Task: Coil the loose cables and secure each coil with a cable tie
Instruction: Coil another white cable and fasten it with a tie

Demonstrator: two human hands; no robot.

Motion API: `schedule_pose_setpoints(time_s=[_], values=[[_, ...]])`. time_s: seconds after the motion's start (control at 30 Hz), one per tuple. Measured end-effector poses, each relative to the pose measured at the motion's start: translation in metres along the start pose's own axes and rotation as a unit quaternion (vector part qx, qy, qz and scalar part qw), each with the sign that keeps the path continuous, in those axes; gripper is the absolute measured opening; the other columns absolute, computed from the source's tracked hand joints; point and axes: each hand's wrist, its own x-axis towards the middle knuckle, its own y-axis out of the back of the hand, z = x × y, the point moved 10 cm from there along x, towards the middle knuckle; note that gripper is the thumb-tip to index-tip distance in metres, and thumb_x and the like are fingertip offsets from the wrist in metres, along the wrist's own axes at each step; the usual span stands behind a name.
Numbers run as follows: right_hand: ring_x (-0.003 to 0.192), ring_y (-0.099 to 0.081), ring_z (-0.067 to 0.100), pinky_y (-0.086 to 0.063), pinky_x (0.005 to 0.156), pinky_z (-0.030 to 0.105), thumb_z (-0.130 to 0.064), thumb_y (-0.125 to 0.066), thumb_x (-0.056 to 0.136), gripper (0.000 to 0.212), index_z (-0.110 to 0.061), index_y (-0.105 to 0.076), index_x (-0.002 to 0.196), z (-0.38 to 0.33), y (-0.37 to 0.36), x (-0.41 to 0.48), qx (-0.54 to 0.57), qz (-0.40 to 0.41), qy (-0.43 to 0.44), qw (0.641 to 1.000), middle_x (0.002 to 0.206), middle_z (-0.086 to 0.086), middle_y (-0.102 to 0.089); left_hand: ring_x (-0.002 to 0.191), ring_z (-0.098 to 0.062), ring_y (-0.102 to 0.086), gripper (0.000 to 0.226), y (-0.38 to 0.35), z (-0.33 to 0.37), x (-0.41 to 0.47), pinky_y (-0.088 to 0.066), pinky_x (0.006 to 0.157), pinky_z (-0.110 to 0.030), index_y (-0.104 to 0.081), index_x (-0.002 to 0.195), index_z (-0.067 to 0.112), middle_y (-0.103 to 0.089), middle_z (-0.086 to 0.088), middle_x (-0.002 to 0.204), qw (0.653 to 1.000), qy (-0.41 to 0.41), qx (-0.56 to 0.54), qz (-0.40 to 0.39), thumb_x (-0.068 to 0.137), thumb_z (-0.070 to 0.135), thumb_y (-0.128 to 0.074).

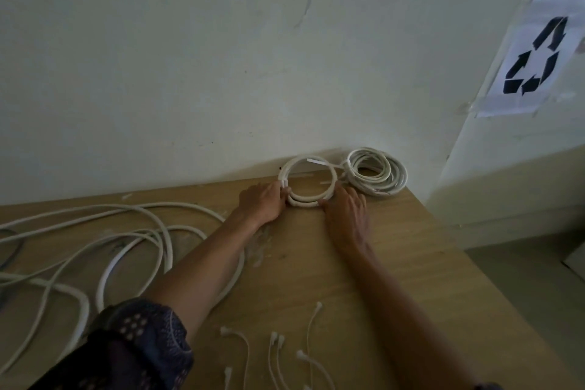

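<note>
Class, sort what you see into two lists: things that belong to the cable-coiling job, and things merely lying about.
Belongs to the job:
near coil, with left hand and right hand on it; second coil by the wall; loose cables; cable ties.

Just there:
recycling sign; table; wall.
</note>
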Motion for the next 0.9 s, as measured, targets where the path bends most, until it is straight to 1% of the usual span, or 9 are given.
schedule_pose_setpoints(time_s=[0.1, 0.3, 0.37, 0.47, 0.53, 0.67, 0.8, 0.87, 0.9], values=[[0.12, -0.052, 0.027, -0.038, 0.1, 0.034, -0.035, -0.069, 0.091, 0.056, -0.013, -0.053, 0.14, -0.001, 0.007, -0.003, 0.028, 0.014, -0.003, 0.999, 0.128, 0.008, -0.063, 0.106, -0.033, -0.065, 0.048, -0.003, 0.007, -0.003, -0.047, 0.078, -0.04, -0.06, 0.123, 0.022, -0.069, -0.009, 0.118, 1.0, -0.009, 0.016, 0.022, 0.107, 0.051, -0.025], [0.112, -0.057, 0.025, -0.041, 0.096, 0.035, -0.03, -0.069, 0.089, 0.036, -0.009, -0.065, 0.118, -0.004, 0.01, -0.011, 0.055, 0.014, -0.002, 0.998, 0.118, 0.008, -0.068, 0.108, -0.036, -0.064, 0.059, 0.001, -0.001, -0.01, -0.051, 0.088, -0.043, -0.059, 0.13, 0.021, -0.067, -0.012, 0.124, 0.999, -0.003, -0.047, -0.007, 0.106, 0.057, -0.02], [0.118, -0.054, 0.026, -0.04, 0.099, 0.036, -0.027, -0.068, 0.09, 0.043, -0.008, -0.06, 0.128, -0.002, 0.012, -0.019, 0.1, 0.003, -0.027, 0.995, 0.126, 0.01, -0.064, 0.113, -0.038, -0.063, 0.059, 0.005, -0.005, -0.018, -0.05, 0.092, -0.044, -0.06, 0.129, 0.016, -0.065, -0.016, 0.128, 0.998, 0.004, -0.061, -0.013, 0.106, 0.057, -0.023], [0.129, -0.049, 0.028, -0.037, 0.104, 0.033, -0.024, -0.068, 0.093, 0.052, -0.004, -0.051, 0.139, 0.004, 0.015, -0.033, 0.12, 0.0, -0.051, 0.991, 0.136, 0.012, -0.056, 0.111, -0.037, -0.063, 0.053, 0.014, -0.008, -0.035, -0.048, 0.085, -0.04, -0.062, 0.115, 0.011, -0.066, -0.016, 0.123, 0.998, -0.007, -0.07, -0.005, 0.106, 0.053, -0.03], [0.122, -0.052, 0.028, -0.037, 0.097, 0.031, -0.023, -0.068, 0.094, 0.042, -0.003, -0.056, 0.129, 0.0, 0.021, -0.039, 0.117, 0.009, -0.045, 0.992, 0.126, 0.012, -0.058, 0.104, -0.033, -0.064, 0.041, 0.024, -0.012, -0.049, -0.046, 0.079, -0.037, -0.06, 0.102, 0.014, -0.069, -0.012, 0.112, 0.997, -0.015, -0.076, 0.005, 0.105, 0.049, -0.04], [0.104, -0.062, 0.026, -0.036, 0.082, 0.025, -0.02, -0.07, 0.091, 0.026, -0.009, -0.069, 0.115, -0.034, 0.027, -0.053, 0.122, 0.002, 0.007, 0.992, 0.107, 0.008, -0.069, 0.094, -0.027, -0.068, 0.026, 0.058, -0.028, -0.086, -0.05, 0.076, -0.034, -0.066, 0.097, 0.015, -0.074, -0.005, 0.099, 0.993, -0.036, -0.102, 0.052, 0.1, 0.039, -0.057], [0.087, -0.067, 0.021, -0.042, 0.073, 0.026, -0.024, -0.07, 0.092, 0.013, -0.013, -0.077, 0.093, -0.093, 0.009, -0.075, 0.124, -0.105, 0.064, 0.985, 0.088, 0.005, -0.074, 0.094, -0.028, -0.07, 0.018, 0.088, -0.064, -0.133, -0.05, 0.074, -0.034, -0.07, 0.097, 0.013, -0.076, -0.007, 0.098, 0.988, -0.032, -0.121, 0.091, 0.095, 0.031, -0.066], [0.084, -0.066, 0.024, -0.043, 0.071, 0.029, -0.036, -0.068, 0.093, 0.025, -0.019, -0.072, 0.076, -0.12, -0.016, -0.093, 0.063, -0.201, 0.09, 0.973, 0.078, 0.005, -0.069, 0.09, -0.028, -0.07, 0.018, 0.1, -0.084, -0.161, -0.05, 0.074, -0.035, -0.07, 0.096, 0.012, -0.075, -0.008, 0.094, 0.984, -0.026, -0.138, 0.109, 0.094, 0.029, -0.067], [0.093, -0.067, 0.029, -0.045, 0.074, 0.033, -0.044, -0.066, 0.094, 0.03, -0.016, -0.072, 0.083, -0.128, -0.027, -0.101, 0.011, -0.235, 0.09, 0.968, 0.086, 0.01, -0.069, 0.088, -0.026, -0.07, 0.019, 0.104, -0.092, -0.175, -0.051, 0.073, -0.035, -0.07, 0.095, 0.011, -0.074, -0.006, 0.09, 0.982, -0.026, -0.148, 0.112, 0.094, 0.03, -0.067]])
